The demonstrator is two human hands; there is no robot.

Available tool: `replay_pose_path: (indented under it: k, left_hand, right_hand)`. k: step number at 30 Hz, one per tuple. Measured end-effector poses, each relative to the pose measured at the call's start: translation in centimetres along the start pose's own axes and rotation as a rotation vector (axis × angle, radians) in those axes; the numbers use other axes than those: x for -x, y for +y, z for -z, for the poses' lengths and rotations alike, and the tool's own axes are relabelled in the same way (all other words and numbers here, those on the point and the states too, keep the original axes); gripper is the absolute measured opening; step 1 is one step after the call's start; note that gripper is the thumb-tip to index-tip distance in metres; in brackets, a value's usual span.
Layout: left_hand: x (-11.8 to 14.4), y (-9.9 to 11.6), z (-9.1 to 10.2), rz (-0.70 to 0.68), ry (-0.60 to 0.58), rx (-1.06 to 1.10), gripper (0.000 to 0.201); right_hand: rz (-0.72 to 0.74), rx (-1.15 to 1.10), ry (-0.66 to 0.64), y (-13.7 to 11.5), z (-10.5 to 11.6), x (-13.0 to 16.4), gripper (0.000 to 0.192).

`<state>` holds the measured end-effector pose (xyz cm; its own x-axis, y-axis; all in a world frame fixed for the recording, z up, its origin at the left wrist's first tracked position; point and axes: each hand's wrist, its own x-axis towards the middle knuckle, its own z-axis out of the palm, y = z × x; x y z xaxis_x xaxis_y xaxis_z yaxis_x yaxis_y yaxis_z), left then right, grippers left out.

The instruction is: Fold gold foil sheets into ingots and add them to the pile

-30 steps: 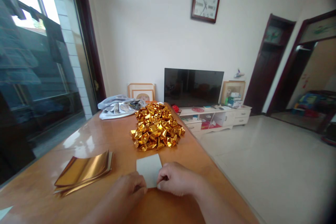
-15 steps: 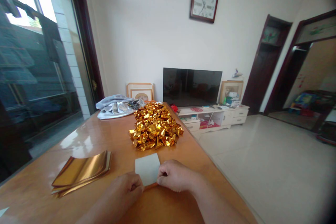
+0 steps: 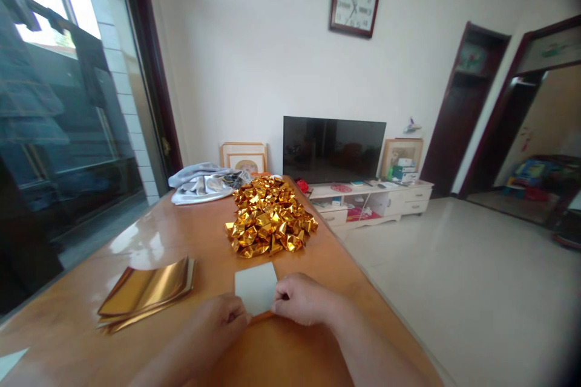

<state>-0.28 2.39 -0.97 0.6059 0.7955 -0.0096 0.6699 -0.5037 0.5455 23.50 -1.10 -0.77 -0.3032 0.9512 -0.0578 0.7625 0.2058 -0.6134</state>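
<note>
- The left hand [image 3: 222, 320] and right hand [image 3: 302, 301] both pinch the near edge of a small white sheet [image 3: 255, 288] on the table [image 3: 190, 236].
- A moment ago an orange fold showed under that edge. Now it is almost hidden, so the fold looks pressed flatter.
- Far behind sits a pile of gold folded pieces [image 3: 269, 224].
- A stack of gold sheets [image 3: 147, 290] lies to the left.

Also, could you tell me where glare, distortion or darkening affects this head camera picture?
In the head view, window light throws pale glare patches on the glossy table and a bright sheen on the gold sheet stack; the window at upper left is blown out; the door frames at right bow with wide-angle distortion; the right corners darken; the left hand and right hand on the white sheet look slightly soft.
</note>
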Motion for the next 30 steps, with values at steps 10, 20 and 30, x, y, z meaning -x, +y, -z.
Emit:
replay_pose_path:
  k: [10,20,30]
  left_hand:
    - [0.4,0.8,0.6,0.031,-0.024,0.062,0.026]
    - [0.0,-0.1,-0.1,0.07,-0.008,0.068,0.028]
    - [-0.2,-0.3,-0.5,0.101,0.004,0.079,0.026]
  right_hand:
    - [0.01,-0.021,0.001,0.3,0.0,-0.2,0.016]
    - [-0.012,-0.004,-0.005,0.2,0.0,-0.2,0.014]
    - [-0.014,0.059,0.017,-0.2,0.1,-0.1,0.014]
